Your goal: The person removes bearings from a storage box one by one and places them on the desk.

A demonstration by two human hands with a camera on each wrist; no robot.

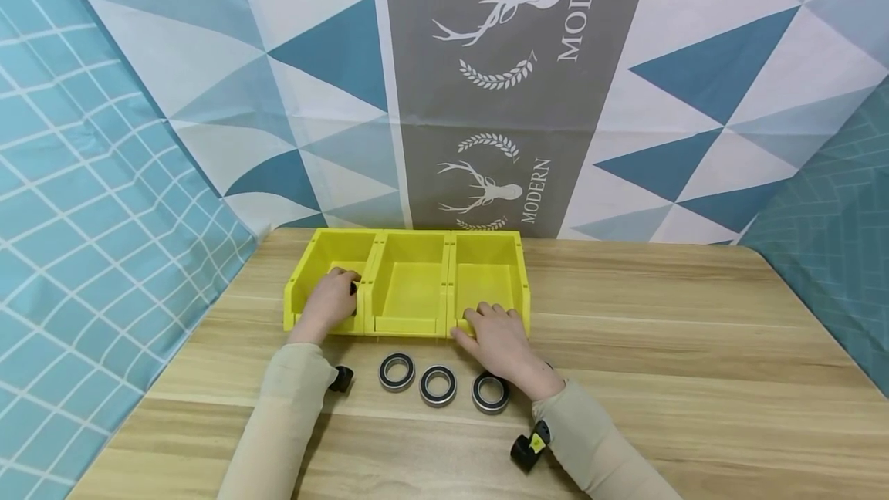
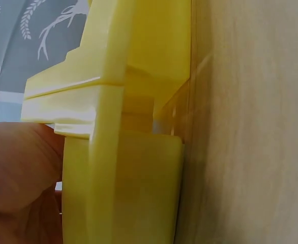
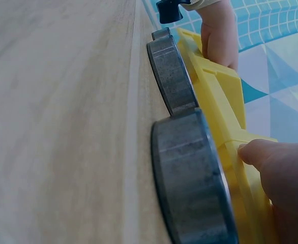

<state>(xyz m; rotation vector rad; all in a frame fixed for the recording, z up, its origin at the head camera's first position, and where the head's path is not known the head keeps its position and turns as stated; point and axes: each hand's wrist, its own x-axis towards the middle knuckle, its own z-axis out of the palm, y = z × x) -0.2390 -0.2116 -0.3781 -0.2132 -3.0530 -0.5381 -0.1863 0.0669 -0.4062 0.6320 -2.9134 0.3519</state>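
Three yellow bins (image 1: 410, 326) stand joined in a row near the back of the table. My left hand (image 1: 332, 301) reaches into the left bin, fingers bent around a dark piece that looks like a bearing (image 1: 353, 288), close to the dividing wall; most of it is hidden. On the front edge of the right bin rests my right hand (image 1: 501, 342), fingers over the lip and thumb (image 3: 256, 152) touching the rim near the divider. In front of the bins lie three black-and-silver bearings: a left one (image 1: 384, 373), a middle one (image 1: 425, 386) and a right one (image 1: 478, 394), nearest my right wrist.
The wooden table (image 1: 667, 346) extends to the right of the bins. Behind it hangs a patterned cloth (image 1: 333, 91), with a blue grid cloth (image 1: 90, 253) at the left side. Each wrist carries a small black camera (image 1: 525, 454).
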